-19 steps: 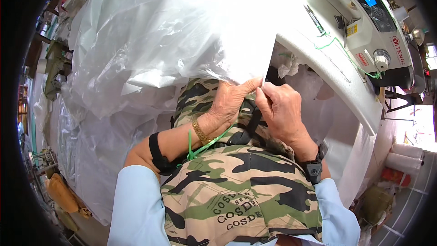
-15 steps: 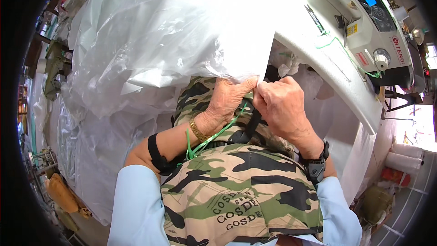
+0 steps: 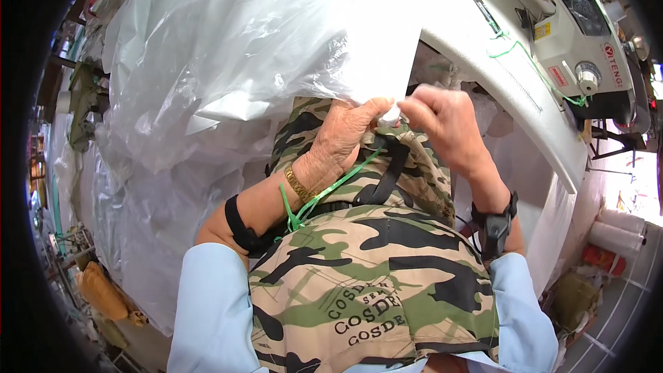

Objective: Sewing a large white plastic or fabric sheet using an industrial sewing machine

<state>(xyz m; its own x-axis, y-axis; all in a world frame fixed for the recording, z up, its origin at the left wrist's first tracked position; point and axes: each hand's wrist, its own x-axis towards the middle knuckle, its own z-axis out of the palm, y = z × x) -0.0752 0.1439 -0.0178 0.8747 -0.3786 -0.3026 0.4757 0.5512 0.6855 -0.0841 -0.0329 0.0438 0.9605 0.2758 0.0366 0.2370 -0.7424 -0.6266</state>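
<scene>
Big thing first: a broad, glossy white plastic sheet spreads forward and left, its near corner up at the hands. The left hand has its thumb and fingers clamped on that corner; the right hand, blurred, curls just beside it, and its grip I can't tell. Best pinch near the edge, film unstretched. Counting: one sheet gripped, one boxy white sewing machine, two hands, one gold-coloured metal wristband.
</scene>
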